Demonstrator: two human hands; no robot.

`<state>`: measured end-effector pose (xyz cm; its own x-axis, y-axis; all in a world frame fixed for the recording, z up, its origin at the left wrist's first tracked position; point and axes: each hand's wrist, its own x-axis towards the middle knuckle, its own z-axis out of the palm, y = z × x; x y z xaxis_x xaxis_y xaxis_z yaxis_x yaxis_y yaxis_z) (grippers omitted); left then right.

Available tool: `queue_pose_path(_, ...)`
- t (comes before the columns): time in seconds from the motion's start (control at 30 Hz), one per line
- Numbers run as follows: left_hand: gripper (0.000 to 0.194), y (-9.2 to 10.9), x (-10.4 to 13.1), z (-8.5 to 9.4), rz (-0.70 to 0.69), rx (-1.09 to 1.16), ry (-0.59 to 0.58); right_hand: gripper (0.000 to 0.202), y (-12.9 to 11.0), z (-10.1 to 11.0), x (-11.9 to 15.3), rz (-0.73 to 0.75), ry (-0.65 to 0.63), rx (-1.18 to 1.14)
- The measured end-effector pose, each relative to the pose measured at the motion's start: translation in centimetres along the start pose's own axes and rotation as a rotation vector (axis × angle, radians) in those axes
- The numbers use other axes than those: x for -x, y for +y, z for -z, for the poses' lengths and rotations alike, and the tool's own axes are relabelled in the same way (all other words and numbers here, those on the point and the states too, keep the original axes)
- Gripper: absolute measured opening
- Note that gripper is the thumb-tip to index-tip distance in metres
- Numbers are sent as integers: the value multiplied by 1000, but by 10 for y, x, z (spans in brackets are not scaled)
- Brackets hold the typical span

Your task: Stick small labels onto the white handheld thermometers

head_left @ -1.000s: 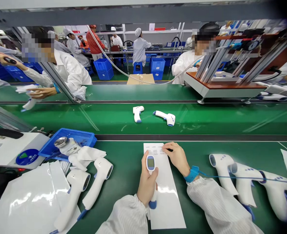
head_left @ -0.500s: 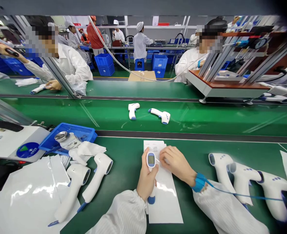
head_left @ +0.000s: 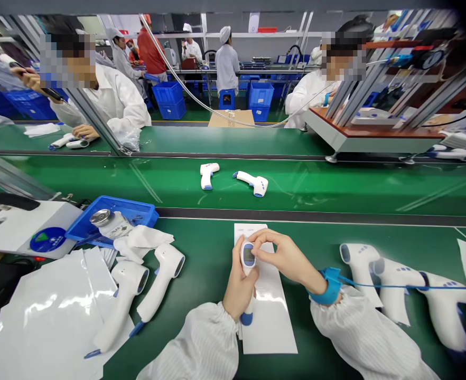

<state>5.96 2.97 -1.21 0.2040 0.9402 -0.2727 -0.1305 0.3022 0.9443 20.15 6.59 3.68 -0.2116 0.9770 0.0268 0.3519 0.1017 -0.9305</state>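
Observation:
My left hand (head_left: 241, 287) is wrapped round a white infrared thermometer (head_left: 248, 254), its grey screen facing up and its blue-tipped handle end showing below the hand. The fingertips of my right hand (head_left: 282, 256) are pinched at the screen's upper right edge; whatever they hold, if anything, is too small to make out. A blue wrist strap (head_left: 328, 286) with a cord circles my right wrist. Under both hands lies a white glossy sheet (head_left: 275, 327). Two thermometers (head_left: 162, 279) rest to the left, and several more thermometers (head_left: 399, 282) lie in a row to the right.
A blue tray (head_left: 146, 212) holds a metal-capped bottle (head_left: 116, 226). Glossy sheets (head_left: 46, 316) cover the left bench beside a white device (head_left: 22, 229). Two thermometers (head_left: 252, 182) lie on the green belt (head_left: 336, 190). Co-workers (head_left: 122, 100) sit across it, near a metal-framed fixture (head_left: 347, 137).
My right hand has moved from over the sheet to the screen's edge. The two thermometers on the belt have shifted slightly left. My left hand keeps its hold.

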Motion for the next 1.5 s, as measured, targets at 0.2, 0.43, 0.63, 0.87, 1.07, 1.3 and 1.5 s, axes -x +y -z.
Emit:
queue_pose_path(0.2, 71, -2, 1, 0, -24, 67, -93, 8, -4, -3, -6, -48, 1, -6)
queue_pose_path(0.43, 72, 1, 2, -1, -11, 57, -98, 7, -4, -3, -8, -63, -4, -3)
queue_pose_path(0.63, 73, -1, 1, 0, -2, 68, -98, 6, -5, 1, -11, -87, -38, 5)
queue_pose_path(0.87, 74, -2, 1, 2, 0, 116, -120, 7, -5, 0, -11, -97, -34, 9)
queue_pose_path(1.07, 76, 1, 3, 3, 3, 154, -142, 7, -7, -1, -10, -100, -34, -5)
queue_pose_path(1.3, 62, 3, 4, 3, 37, 146, -111, 7, -6, -1, -12, -90, -25, 3)
queue_pose_path(1.5, 66, 1, 4, 4, 38, 163, -127, 8, -7, -2, -11, -98, -17, 8)
